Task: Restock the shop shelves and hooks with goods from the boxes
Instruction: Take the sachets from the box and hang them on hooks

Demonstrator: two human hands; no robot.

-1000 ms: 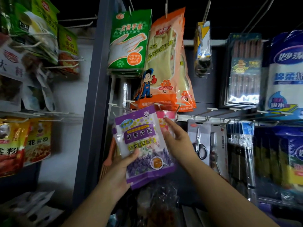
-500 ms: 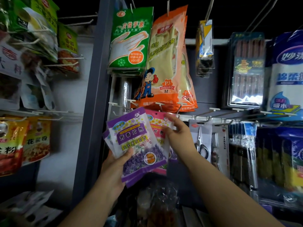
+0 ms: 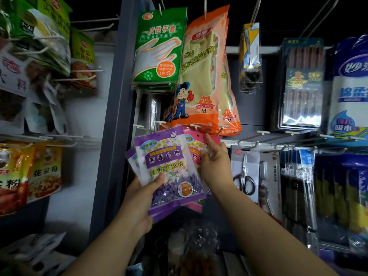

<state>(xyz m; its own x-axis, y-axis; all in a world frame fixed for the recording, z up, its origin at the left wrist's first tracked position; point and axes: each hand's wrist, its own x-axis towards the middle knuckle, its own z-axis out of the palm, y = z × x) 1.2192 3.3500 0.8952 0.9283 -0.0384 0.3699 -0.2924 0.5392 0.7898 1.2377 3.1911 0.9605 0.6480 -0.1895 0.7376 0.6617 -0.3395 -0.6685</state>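
Orange glove packs [image 3: 201,80] hang above everything else. Just below them, the left hand [image 3: 142,198] grips a stack of purple sachets [image 3: 169,170], thumb across the front. Beside it, the right hand [image 3: 216,162] pinches a pink sachet [image 3: 196,140] beneath the packs' lower edge, near a white hook tip [image 3: 196,126].

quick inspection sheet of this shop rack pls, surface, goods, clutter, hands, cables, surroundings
surface: grey rack upright with white hooks.
job's things: purple sachets fanned in left hand; pink sachet pinched by right hand just under a hook.
clutter: crinkled clear bag below the hands.
hands: both gripping packets.
cables: nothing seen.
surroundings: green glove pack, orange glove packs, scissors, hanging spice bags.
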